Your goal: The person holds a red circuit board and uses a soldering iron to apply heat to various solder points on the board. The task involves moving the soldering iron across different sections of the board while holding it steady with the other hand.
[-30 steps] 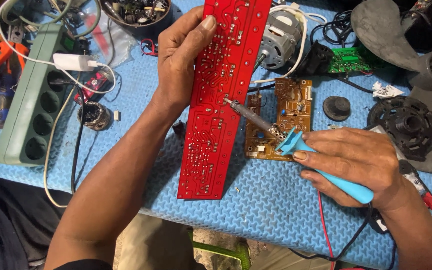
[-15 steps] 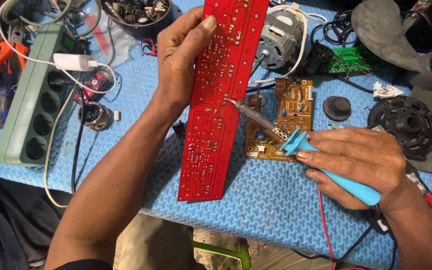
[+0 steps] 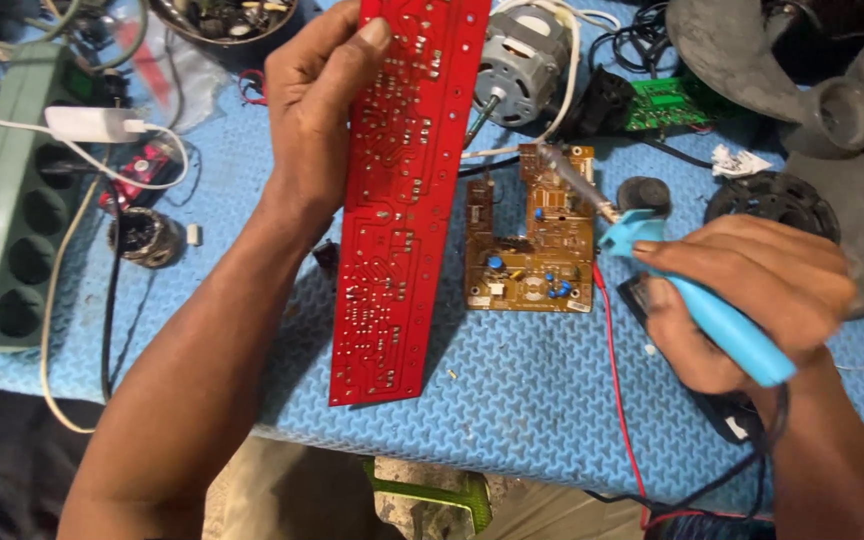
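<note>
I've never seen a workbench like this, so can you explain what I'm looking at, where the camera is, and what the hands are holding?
The camera sits on a person's head and looks down at their own two bare hands over a blue mat. The left hand holds a long red circuit board up on its edge. The right hand grips a blue soldering iron, its metal tip pointing at a brown circuit board lying on the mat. Around them lie a green power strip, a small motor, a small green circuit board and grey fan blades.
</note>
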